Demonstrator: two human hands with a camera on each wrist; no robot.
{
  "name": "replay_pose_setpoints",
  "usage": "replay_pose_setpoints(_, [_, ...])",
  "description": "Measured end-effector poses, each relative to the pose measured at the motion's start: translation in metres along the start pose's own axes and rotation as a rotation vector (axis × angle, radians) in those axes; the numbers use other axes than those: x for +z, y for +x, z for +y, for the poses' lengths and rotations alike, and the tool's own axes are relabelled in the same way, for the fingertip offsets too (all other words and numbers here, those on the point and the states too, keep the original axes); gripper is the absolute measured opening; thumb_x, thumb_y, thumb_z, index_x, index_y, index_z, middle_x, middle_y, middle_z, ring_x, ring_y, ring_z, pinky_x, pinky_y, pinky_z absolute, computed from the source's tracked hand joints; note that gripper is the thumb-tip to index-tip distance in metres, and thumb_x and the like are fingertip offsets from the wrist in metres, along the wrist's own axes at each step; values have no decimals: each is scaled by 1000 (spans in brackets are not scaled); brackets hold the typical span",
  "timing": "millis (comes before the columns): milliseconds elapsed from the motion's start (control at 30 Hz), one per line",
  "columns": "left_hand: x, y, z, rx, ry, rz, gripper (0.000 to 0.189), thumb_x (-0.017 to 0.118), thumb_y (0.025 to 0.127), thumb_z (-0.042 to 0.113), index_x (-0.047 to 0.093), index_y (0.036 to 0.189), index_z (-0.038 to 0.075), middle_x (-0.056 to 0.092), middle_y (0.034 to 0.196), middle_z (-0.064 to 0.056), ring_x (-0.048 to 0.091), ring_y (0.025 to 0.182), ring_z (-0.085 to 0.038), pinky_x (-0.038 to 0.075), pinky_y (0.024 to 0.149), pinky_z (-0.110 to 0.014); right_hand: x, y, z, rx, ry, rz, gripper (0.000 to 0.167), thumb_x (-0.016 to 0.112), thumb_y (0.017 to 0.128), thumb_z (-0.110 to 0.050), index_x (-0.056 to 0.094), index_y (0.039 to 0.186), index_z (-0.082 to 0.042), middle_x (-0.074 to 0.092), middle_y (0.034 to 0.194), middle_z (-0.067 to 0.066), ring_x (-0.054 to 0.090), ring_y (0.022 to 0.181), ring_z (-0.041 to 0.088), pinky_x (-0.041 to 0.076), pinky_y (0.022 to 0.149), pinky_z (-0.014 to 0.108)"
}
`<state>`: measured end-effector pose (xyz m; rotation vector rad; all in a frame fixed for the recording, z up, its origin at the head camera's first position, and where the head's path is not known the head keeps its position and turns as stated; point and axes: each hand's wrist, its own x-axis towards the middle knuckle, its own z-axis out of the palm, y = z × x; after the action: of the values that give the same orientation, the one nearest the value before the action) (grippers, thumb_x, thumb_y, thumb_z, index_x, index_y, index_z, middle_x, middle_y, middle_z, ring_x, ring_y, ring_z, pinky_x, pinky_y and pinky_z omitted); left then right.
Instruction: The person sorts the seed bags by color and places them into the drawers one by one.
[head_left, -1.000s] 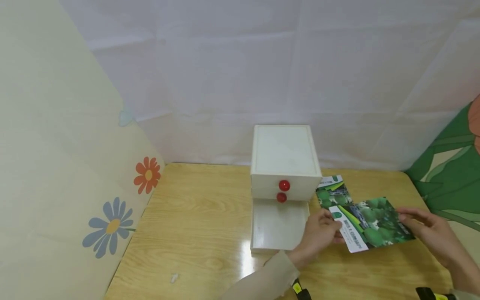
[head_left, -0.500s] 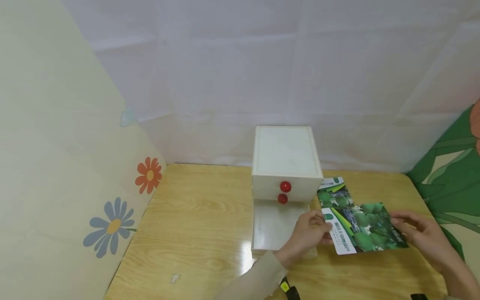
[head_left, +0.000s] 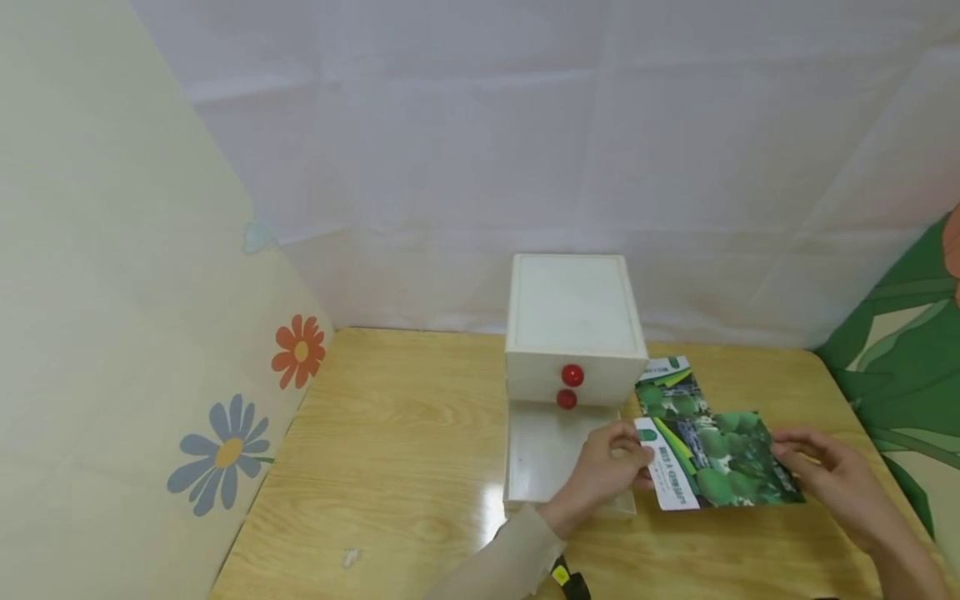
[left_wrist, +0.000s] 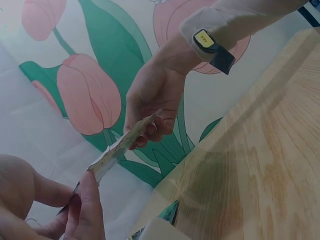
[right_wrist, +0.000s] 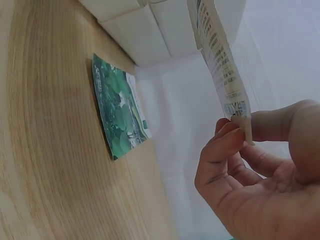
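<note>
Both hands hold a flat seed packet (head_left: pixel 731 458) above the table at the right of the head view. Green round fruit is printed on it, with a white band at its left end. The left hand (head_left: pixel 603 462) pinches that white end between thumb and fingers, while the right hand (head_left: pixel 836 479) grips the opposite edge. In the right wrist view the packet's back (right_wrist: pixel 222 65) shows printed text, and its end sits between thumb and curled fingers. A second, similar packet (head_left: pixel 667 392) lies on the table behind, partly overlapped by the held one.
A white drawer box (head_left: pixel 573 304) with red knobs (head_left: pixel 572 375) stands left of the packets, a shallow white tray-like part (head_left: pixel 543 450) extending forward below. A white cloth hangs behind the wooden table (head_left: pixel 405 450). Flower-printed panels flank it, and a small whitish scrap (head_left: pixel 351 557) lies front left.
Both hands have shifted slightly left with the held packet, its white end now nearer the box. The packet on the table has stayed in place.
</note>
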<state>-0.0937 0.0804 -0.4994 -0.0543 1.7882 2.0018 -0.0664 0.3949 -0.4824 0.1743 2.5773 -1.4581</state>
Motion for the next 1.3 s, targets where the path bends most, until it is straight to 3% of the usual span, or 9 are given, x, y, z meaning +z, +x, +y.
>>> replay_pose_setpoints(267, [-12,-2,1,16,37,-11,6,72,101,10,70,106,14,68,95,-1,72,73,-17,67,68,-29,8,0,-2,16,16,10,26,56,113,-30,69,128,-14,62,102,-34,59,93,-13,59,69,22])
replay_pose_setpoints(600, [-25,-4,3,-7,105,1,10,73,101,16,72,111,15,69,96,1,73,75,-18,67,70,-31,21,-2,-6,-1,48,50,25,60,111,-26,70,125,-8,65,100,-32,63,91,-10,62,70,24])
replay_pose_setpoints(967, [-37,-5,2,-5,109,1,11,73,101,14,73,111,18,72,97,2,74,82,-18,68,77,-38,33,-2,-10,-32,83,35,24,60,111,-21,69,124,-3,67,101,-28,66,91,-5,62,71,22])
replay_pose_setpoints(1300, [-49,-6,5,-3,125,14,10,72,100,13,72,110,17,72,98,-1,73,82,-19,67,73,-34,44,0,-22,18,72,26,36,61,110,-28,64,128,3,64,102,-31,64,93,-8,62,75,22])
